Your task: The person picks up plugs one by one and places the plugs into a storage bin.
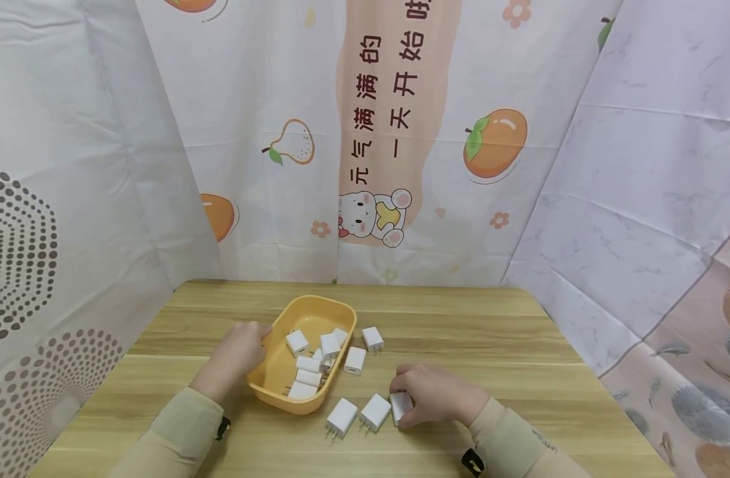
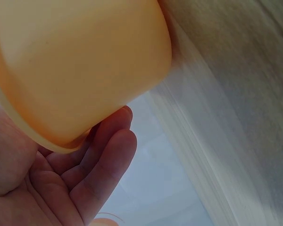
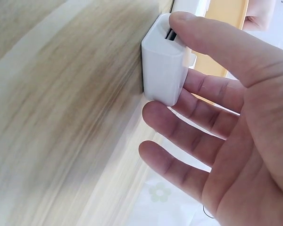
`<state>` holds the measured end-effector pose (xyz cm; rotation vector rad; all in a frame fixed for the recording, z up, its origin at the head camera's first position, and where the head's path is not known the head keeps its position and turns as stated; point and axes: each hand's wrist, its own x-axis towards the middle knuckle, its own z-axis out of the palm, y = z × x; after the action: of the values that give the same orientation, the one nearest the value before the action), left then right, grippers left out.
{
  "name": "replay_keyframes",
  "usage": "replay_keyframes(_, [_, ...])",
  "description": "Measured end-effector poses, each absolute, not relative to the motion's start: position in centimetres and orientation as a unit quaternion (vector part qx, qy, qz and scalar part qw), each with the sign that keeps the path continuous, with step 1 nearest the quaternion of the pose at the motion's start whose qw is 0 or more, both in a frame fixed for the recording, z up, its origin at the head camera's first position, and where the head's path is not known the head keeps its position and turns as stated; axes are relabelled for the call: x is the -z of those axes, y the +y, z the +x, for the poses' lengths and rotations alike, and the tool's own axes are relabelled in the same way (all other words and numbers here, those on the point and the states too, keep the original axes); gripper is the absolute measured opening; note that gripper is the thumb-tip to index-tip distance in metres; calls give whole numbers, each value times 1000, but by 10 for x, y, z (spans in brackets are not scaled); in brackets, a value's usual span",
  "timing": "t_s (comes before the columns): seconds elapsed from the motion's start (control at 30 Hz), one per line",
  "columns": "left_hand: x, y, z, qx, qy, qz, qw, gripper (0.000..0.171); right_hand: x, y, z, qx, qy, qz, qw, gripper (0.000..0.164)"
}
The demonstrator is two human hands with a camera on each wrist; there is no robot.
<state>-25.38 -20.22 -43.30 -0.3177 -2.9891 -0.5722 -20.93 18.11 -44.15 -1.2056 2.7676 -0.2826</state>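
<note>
My left hand (image 1: 242, 350) grips the left rim of a yellow plastic bin (image 1: 269, 396), thumb over the edge and fingers curled under it on the outside. Inside the bin lie several white charger plugs (image 1: 297, 342), heaped mostly along its right side. With thumb and fingers my right hand (image 1: 433, 395) pinches a white charger (image 3: 162, 61) standing on the table; its dark port slot shows by the thumb in the right wrist view. Just left of that hand, two chargers lie side by side, a near one (image 1: 342, 417) and another (image 1: 375, 411), metal prongs toward me.
Two more chargers, one upper (image 1: 373, 339) and one lower (image 1: 355, 360), lie on the wooden table (image 1: 460, 318) by the bin's right side. A printed curtain (image 1: 281, 219) hangs behind the table, with more cloth along both sides.
</note>
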Motion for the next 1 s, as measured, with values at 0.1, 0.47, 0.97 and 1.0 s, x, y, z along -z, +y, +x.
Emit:
replay_keyframes(0.1, [433, -202, -254, 188, -976, -104, 40, 43, 441, 181, -209, 92, 912, -396, 55, 32])
replay_keyframes(0.47, [434, -203, -254, 188, -976, -103, 45, 43, 438, 180, -205, 88, 916, -389, 48, 29])
replay_keyframes(0.97, [430, -201, -251, 185, -978, -94, 28, 45, 433, 186, -215, 112, 925, -362, 34, 40])
replay_keyframes(1.0, [429, -201, -251, 186, -978, -93, 25, 46, 431, 187, -215, 116, 925, -360, 33, 41])
